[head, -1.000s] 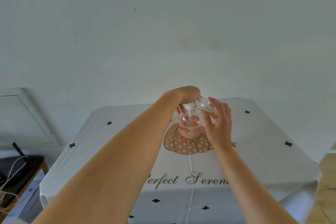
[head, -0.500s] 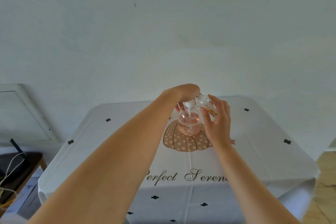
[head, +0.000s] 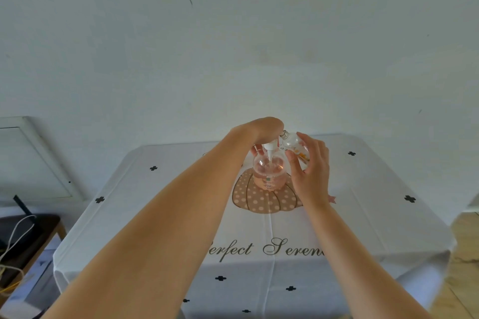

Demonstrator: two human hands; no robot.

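A clear pump bottle [head: 268, 176] with pink liquid stands upright on the pumpkin print in the middle of the table. My left hand [head: 261, 128] bends down over its white pump head [head: 269, 147], fingers curled round the top. My right hand [head: 309, 171] holds a small clear bottle [head: 294, 144] with an orange mark. That bottle is tilted, its open neck up against the pump's spout beside my left hand. Whether any liquid flows I cannot tell.
The table wears a white cloth [head: 375, 215] with black crosses and script lettering, and stands against a pale wall. A dark side table [head: 28, 235] with cables is at lower left, a white frame [head: 33, 160] above it. Wooden floor [head: 464, 261] shows at right.
Both hands keep the same holds on the pump bottle and the small bottle. The whole scene has drifted slightly upward in the view.
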